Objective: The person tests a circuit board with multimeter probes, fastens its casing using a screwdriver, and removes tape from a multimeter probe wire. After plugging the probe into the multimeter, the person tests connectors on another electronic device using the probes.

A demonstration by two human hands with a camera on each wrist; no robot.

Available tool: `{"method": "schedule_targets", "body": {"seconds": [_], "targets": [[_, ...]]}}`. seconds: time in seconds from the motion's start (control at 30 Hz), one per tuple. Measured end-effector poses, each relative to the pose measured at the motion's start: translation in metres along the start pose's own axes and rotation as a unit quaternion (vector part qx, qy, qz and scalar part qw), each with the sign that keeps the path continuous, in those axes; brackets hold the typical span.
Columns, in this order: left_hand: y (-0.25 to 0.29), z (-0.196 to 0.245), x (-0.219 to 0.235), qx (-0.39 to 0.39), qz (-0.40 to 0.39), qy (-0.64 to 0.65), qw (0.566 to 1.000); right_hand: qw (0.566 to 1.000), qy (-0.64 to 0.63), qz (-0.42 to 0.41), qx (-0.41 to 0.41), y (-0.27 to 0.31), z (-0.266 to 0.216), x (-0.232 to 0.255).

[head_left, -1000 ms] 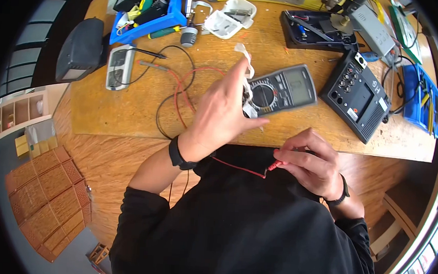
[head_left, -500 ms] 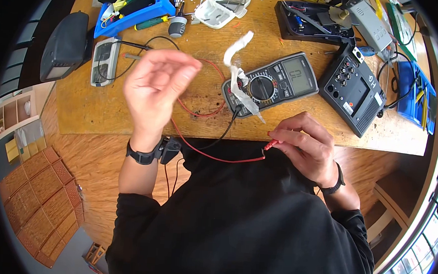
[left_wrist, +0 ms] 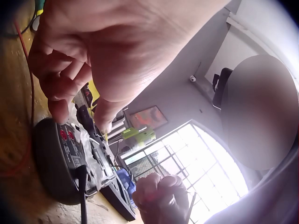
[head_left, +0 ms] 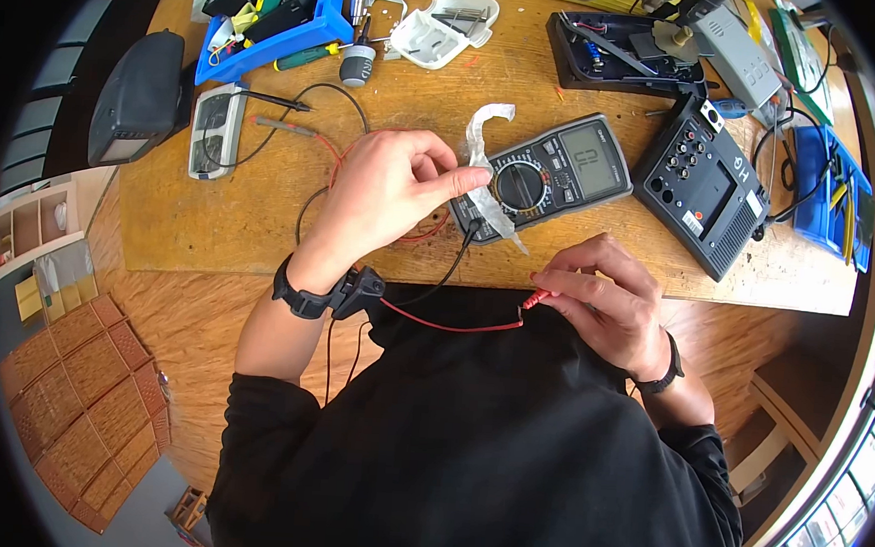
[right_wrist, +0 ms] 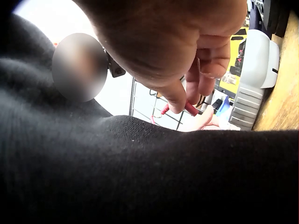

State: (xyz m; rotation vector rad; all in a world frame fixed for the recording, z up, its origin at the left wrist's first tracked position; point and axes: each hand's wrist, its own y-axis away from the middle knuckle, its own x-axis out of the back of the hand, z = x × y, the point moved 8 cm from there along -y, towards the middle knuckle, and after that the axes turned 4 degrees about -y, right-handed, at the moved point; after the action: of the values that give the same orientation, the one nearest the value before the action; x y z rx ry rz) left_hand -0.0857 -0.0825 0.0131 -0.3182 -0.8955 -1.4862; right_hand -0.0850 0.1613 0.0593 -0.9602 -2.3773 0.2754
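Note:
The left hand (head_left: 377,195) is over the lower left of the grey multimeter (head_left: 564,166), its thumb tip overlapping a crumpled whitish strip (head_left: 499,217). In the left wrist view, a gap shows between the thumb and curved forefinger of that hand (left_wrist: 112,51), beside the strip (left_wrist: 86,144) on the meter (left_wrist: 49,163). Off the table's front edge, the right hand (head_left: 611,299) pinches a red probe (head_left: 535,299) with a bent red lead (head_left: 454,327). The right wrist view shows the probe (right_wrist: 191,108) at the fingertips of the right hand (right_wrist: 182,51).
Right of the meter lies a black device with sockets (head_left: 703,190); an opened black casing (head_left: 626,59) is behind. A blue tool bin (head_left: 271,48), white case (head_left: 442,28), grey-white device (head_left: 216,130) and looped leads occupy the left and back. Another blue bin (head_left: 813,191) is far right.
The left hand first withdrew leftward from the meter, then came back to the strip. The strip's upper end has shifted. The right hand keeps its hold on the red probe.

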Motion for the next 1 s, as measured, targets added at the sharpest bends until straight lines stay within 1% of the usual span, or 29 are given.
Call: {"method": "schedule_targets", "body": {"seconds": [0.03, 0.07, 0.13, 0.17, 0.23, 0.27, 0.33, 0.37, 0.43, 0.47, 0.53, 0.57, 0.6, 0.67, 0.7, 0.77, 0.8, 0.83, 0.87, 0.93, 1.0], "targets": [[0.0, -0.002, -0.001, -0.009, 0.008, 0.049, 0.999, 1.0, 0.003, 0.006, 0.001, 0.001, 0.001, 0.001], [0.002, 0.0, -0.001, -0.01, 0.007, 0.047, 0.999, 1.0, 0.002, 0.008, 0.001, 0.002, 0.001, 0.002], [0.006, 0.002, 0.0, -0.004, 0.028, 0.121, 0.992, 1.0, -0.006, 0.007, -0.002, 0.004, 0.003, 0.003], [0.008, 0.005, 0.0, -0.003, 0.028, 0.12, 0.992, 1.0, -0.007, 0.008, -0.002, 0.006, 0.003, 0.003], [0.011, 0.005, -0.01, 0.074, -0.043, 0.187, 0.979, 1.0, -0.009, 0.007, 0.0, 0.007, 0.006, 0.003], [0.013, 0.006, -0.011, 0.075, -0.042, 0.185, 0.979, 1.0, -0.011, 0.008, 0.001, 0.006, 0.006, 0.003], [0.013, 0.008, -0.011, 0.058, -0.013, 0.241, 0.969, 1.0, -0.021, 0.002, 0.007, 0.006, 0.005, 0.002], [0.012, 0.006, -0.015, 0.057, -0.013, 0.239, 0.969, 1.0, -0.022, 0.004, 0.007, 0.007, 0.006, 0.003], [0.007, 0.002, -0.015, 0.022, 0.029, 0.325, 0.945, 1.0, -0.024, -0.001, 0.014, 0.008, 0.006, 0.002], [0.007, -0.002, -0.017, 0.021, 0.029, 0.323, 0.946, 1.0, -0.024, 0.002, 0.014, 0.008, 0.007, 0.002], [0.008, 0.0, -0.026, -0.006, -0.009, 0.355, 0.935, 0.999, -0.031, 0.003, 0.01, 0.01, 0.009, 0.003], [0.011, 0.005, -0.026, 0.0, -0.009, 0.329, 0.944, 0.999, -0.032, 0.005, 0.009, 0.011, 0.009, 0.003], [0.012, 0.003, -0.029, 0.001, -0.009, 0.328, 0.944, 0.999, -0.035, 0.008, 0.011, 0.011, 0.01, 0.003], [0.012, 0.003, -0.03, -0.037, 0.001, 0.336, 0.941, 0.999, -0.04, 0.013, 0.014, 0.011, 0.011, 0.004], [0.014, 0.004, -0.03, -0.038, 0.0, 0.335, 0.941, 0.999, -0.035, 0.017, 0.007, 0.011, 0.012, 0.006], [0.024, 0.019, -0.025, -0.102, 0.002, 0.299, 0.949, 0.999, -0.029, 0.022, -0.001, 0.009, 0.013, 0.01], [0.027, 0.023, -0.023, -0.103, 0.001, 0.298, 0.949, 1.0, -0.001, 0.03, -0.009, 0.005, 0.013, 0.014], [0.033, 0.035, -0.017, -0.142, 0.0, 0.263, 0.954, 0.999, 0.027, 0.038, -0.017, 0.001, 0.014, 0.017], [0.038, 0.047, -0.014, -0.182, -0.001, 0.227, 0.957, 0.999, 0.027, 0.04, -0.016, -0.001, 0.016, 0.018], [0.046, 0.052, -0.01, -0.183, 0.009, 0.251, 0.95, 0.997, 0.068, 0.036, -0.023, -0.005, 0.02, 0.018], [0.056, 0.069, 0.005, -0.263, 0.019, 0.273, 0.925, 0.997, 0.071, 0.022, -0.038, -0.005, 0.025, 0.015]]}}
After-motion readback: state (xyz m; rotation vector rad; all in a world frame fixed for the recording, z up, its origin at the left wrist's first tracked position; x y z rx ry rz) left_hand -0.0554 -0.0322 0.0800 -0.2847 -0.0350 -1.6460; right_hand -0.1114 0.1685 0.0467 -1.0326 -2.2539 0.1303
